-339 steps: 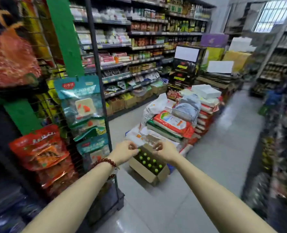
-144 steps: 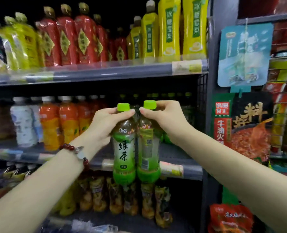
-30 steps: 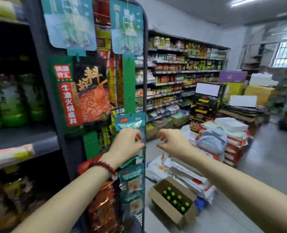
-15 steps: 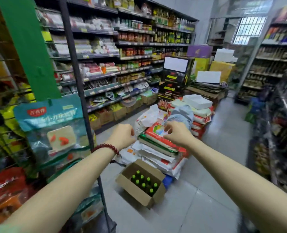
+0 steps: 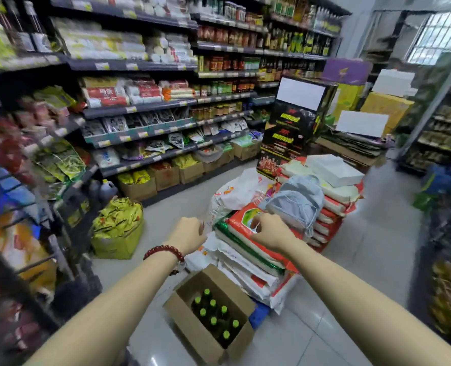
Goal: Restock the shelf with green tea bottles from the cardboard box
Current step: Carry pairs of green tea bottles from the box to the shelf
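The cardboard box (image 5: 209, 317) sits open on the floor (image 5: 351, 260), holding green-capped tea bottles (image 5: 214, 314) upright. Just beyond the box lies a stack of rice sacks (image 5: 256, 247). Above the box, both arms reach forward: the left hand (image 5: 188, 235) and the right hand (image 5: 272, 231) have loosely curled fingers and hold nothing. Stocked shelves (image 5: 140, 107) stand well beyond the box.
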### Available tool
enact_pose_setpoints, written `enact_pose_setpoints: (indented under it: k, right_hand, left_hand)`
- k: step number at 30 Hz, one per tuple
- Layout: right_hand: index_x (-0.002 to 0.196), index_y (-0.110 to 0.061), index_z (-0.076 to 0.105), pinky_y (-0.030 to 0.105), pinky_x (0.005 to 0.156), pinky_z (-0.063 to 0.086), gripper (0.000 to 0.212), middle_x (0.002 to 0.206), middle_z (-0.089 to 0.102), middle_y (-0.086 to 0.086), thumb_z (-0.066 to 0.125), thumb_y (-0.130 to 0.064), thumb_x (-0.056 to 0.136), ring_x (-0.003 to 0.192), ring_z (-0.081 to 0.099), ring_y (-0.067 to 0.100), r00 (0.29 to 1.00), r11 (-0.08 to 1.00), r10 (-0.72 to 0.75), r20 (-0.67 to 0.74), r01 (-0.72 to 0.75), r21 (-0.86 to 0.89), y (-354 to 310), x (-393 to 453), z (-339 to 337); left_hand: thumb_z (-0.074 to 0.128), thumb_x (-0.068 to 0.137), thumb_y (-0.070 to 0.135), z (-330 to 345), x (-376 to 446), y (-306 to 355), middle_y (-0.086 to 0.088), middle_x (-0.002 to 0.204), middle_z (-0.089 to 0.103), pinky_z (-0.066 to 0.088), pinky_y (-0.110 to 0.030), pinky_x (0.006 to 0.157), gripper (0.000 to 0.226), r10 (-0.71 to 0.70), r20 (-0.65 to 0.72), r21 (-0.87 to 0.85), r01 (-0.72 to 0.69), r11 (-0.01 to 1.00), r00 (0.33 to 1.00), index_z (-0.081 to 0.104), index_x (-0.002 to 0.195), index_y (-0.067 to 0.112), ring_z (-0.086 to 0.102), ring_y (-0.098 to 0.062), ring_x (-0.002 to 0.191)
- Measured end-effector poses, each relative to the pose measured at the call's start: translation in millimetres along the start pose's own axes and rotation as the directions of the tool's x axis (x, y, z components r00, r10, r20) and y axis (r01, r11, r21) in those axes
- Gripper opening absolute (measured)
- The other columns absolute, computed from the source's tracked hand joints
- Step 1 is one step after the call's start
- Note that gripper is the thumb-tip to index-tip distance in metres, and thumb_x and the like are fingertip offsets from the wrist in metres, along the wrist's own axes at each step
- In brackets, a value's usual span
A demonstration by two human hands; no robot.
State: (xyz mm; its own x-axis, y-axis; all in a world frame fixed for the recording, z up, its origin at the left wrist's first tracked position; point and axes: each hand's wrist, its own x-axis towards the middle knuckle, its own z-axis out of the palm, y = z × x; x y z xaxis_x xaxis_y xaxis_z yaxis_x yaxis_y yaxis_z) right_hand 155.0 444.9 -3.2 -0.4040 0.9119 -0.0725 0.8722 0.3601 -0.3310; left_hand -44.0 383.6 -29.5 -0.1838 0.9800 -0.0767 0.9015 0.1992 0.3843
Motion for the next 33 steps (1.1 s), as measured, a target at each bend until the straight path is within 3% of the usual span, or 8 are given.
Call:
enact_pose_setpoints:
  k: [3,6,12,17,21,26,29,33]
  right_hand:
    - [0.101,0.002,0.065,0.040,0.082,0.054,0.024,0.103,0.069,0.019,0.057,-0.010,0.082,0.095,0.063,0.032,0.992,0.996,-0.084,0.095,0.087,-0.019,23.9,63.3,21.1]
    - [0.088,0.007,0.061,0.038,0.067,0.049,0.016,0.089,0.066,0.024,0.058,-0.006,0.079,0.088,0.062,0.035,0.972,0.988,-0.138,0.193,0.147,-0.037,43.7,113.3,46.4]
    - [0.111,-0.003,0.065,0.033,0.083,0.048,0.030,0.112,0.068,0.019,0.061,-0.018,0.086,0.107,0.062,0.034,0.910,0.974,-0.212,0.356,0.227,-0.001,84.0,175.9,122.5]
    - [0.103,0.003,0.065,0.031,0.072,0.042,0.024,0.108,0.068,0.022,0.057,-0.014,0.089,0.103,0.062,0.036,0.881,0.970,-0.235,0.411,0.241,0.038,118.2,209.8,223.1]
    - [0.106,0.003,0.063,0.041,0.082,0.050,0.027,0.103,0.069,0.021,0.058,-0.016,0.089,0.097,0.063,0.035,0.851,0.971,-0.229,0.472,0.234,0.050,150.4,232.6,321.4]
    - [0.107,-0.006,0.064,0.034,0.085,0.050,0.028,0.108,0.069,0.014,0.060,-0.020,0.084,0.104,0.062,0.031,0.843,0.974,-0.212,0.494,0.222,0.038,189.1,257.4,449.4]
    - [0.096,-0.010,0.064,0.035,0.083,0.054,0.020,0.102,0.069,0.014,0.064,-0.025,0.083,0.100,0.064,0.031,0.842,0.973,-0.214,0.495,0.229,0.031,209.3,276.7,521.3]
    - [0.096,-0.011,0.062,0.027,0.076,0.043,0.016,0.107,0.068,0.013,0.063,-0.023,0.085,0.104,0.061,0.031,0.848,0.970,-0.235,0.474,0.238,0.056,225.2,300.0,596.9]
  left_hand:
    - [0.056,0.089,0.025,30.5,40.3,-4.6,-0.013,0.092,0.069,0.048,-0.033,0.075,0.026,-0.129,-0.010,-0.055,0.129,0.990,0.992,0.067,0.087,0.002,0.064,-0.030,0.094]
    - [0.052,0.092,0.026,65.1,71.5,-11.1,-0.015,0.085,0.063,0.045,-0.034,0.070,0.026,-0.260,0.000,-0.114,0.258,0.959,0.966,0.061,0.083,0.004,0.062,-0.030,0.087]
    - [0.050,0.091,0.025,148.8,108.4,-41.4,-0.018,0.104,0.069,0.047,-0.034,0.079,0.029,-0.455,0.087,-0.168,0.464,0.870,0.886,0.066,0.096,0.002,0.063,-0.032,0.100]
    - [0.053,0.090,0.032,235.0,130.8,-82.7,-0.013,0.106,0.068,0.048,-0.031,0.083,0.028,-0.491,0.159,-0.209,0.515,0.831,0.856,0.064,0.104,0.010,0.062,-0.027,0.099]
    - [0.055,0.091,0.030,328.4,144.6,-121.5,-0.012,0.107,0.067,0.050,-0.034,0.086,0.026,-0.498,0.183,-0.239,0.530,0.814,0.848,0.062,0.107,0.010,0.061,-0.026,0.099]
    - [0.059,0.088,0.031,441.3,167.1,-175.3,-0.008,0.107,0.068,0.049,-0.031,0.087,0.028,-0.523,0.151,-0.225,0.545,0.808,0.839,0.065,0.106,0.011,0.061,-0.023,0.101]
    - [0.059,0.088,0.029,502.1,183.1,-207.3,-0.009,0.108,0.068,0.047,-0.028,0.083,0.028,-0.521,0.148,-0.244,0.542,0.804,0.840,0.064,0.107,0.010,0.061,-0.022,0.101]
    - [0.060,0.087,0.027,573.0,204.0,-245.4,-0.010,0.113,0.066,0.044,-0.026,0.082,0.029,-0.518,0.152,-0.270,0.540,0.797,0.842,0.063,0.110,0.008,0.060,-0.023,0.105]
